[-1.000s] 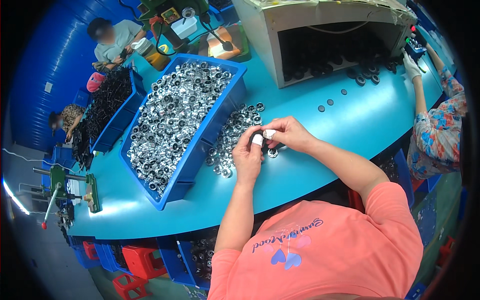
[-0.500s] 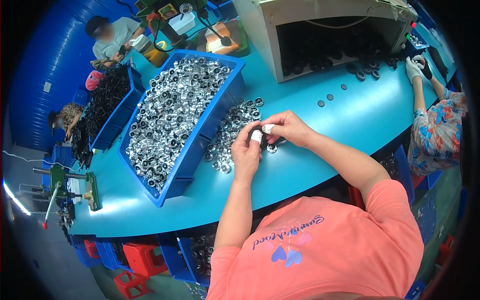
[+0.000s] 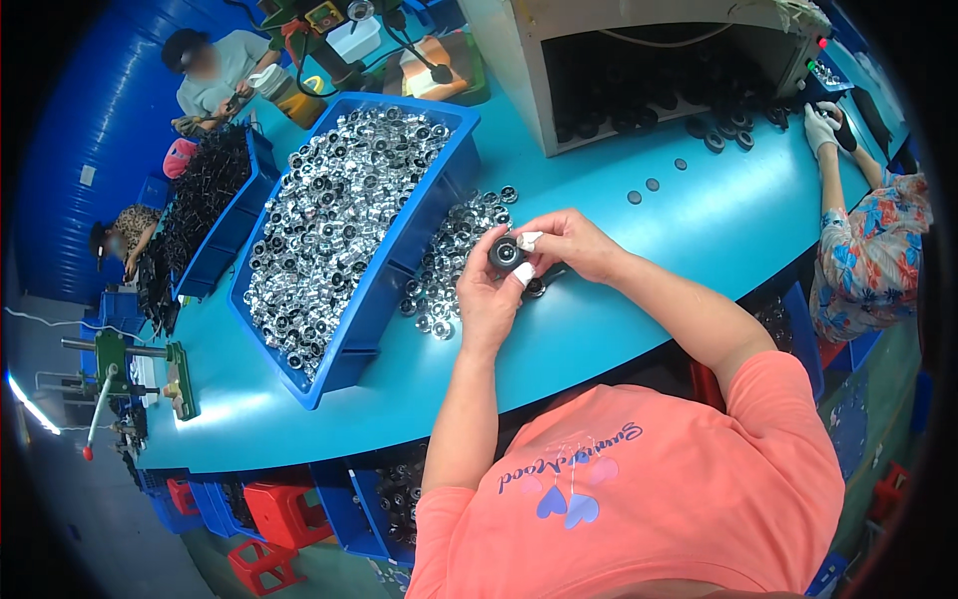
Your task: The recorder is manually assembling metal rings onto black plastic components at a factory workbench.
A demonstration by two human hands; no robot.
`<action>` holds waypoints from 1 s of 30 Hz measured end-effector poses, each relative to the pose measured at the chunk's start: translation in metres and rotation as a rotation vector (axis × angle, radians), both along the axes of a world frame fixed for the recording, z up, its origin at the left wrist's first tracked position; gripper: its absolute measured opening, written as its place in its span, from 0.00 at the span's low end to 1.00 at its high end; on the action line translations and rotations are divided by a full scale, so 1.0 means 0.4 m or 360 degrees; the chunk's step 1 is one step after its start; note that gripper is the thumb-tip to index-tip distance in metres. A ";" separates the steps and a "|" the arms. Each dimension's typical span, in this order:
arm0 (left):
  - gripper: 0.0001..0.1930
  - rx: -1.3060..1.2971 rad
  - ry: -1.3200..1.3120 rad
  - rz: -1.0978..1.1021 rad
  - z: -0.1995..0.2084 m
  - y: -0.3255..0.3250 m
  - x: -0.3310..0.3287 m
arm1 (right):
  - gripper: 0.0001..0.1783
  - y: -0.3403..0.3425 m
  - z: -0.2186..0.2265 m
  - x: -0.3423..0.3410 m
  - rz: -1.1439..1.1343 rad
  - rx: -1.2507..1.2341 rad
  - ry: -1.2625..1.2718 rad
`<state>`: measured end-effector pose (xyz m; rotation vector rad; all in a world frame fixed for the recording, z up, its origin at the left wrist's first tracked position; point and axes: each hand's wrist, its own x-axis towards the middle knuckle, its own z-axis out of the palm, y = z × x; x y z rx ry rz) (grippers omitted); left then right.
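On the teal desk [image 3: 589, 185], a blue bin [image 3: 457, 165] of metal parts [image 3: 344, 230] is standing. Beside a loose heap [image 3: 461, 245], the left hand [image 3: 486, 299] is pinching 1 black wheel [image 3: 506, 253] between thumb and fingers, and the right hand [image 3: 576, 247] is gripping its right edge.

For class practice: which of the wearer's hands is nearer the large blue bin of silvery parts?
Left. The left hand is right of the bin; the right hand is farther right.
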<state>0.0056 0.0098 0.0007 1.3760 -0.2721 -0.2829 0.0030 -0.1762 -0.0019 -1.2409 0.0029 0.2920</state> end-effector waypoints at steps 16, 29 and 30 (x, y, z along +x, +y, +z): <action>0.25 0.0315 -0.0513 0.0182 -0.033 -0.021 -0.013 | 0.17 -0.012 0.006 0.006 0.0102 -0.0084 -0.0081; 0.27 0.0617 -0.0859 0.0295 -0.051 -0.021 -0.014 | 0.14 0.001 0.002 -0.007 -0.0004 -0.0203 0.0039; 0.28 0.0716 -0.0993 0.0337 -0.048 -0.023 -0.014 | 0.14 0.000 0.000 -0.008 -0.0006 -0.0193 0.0042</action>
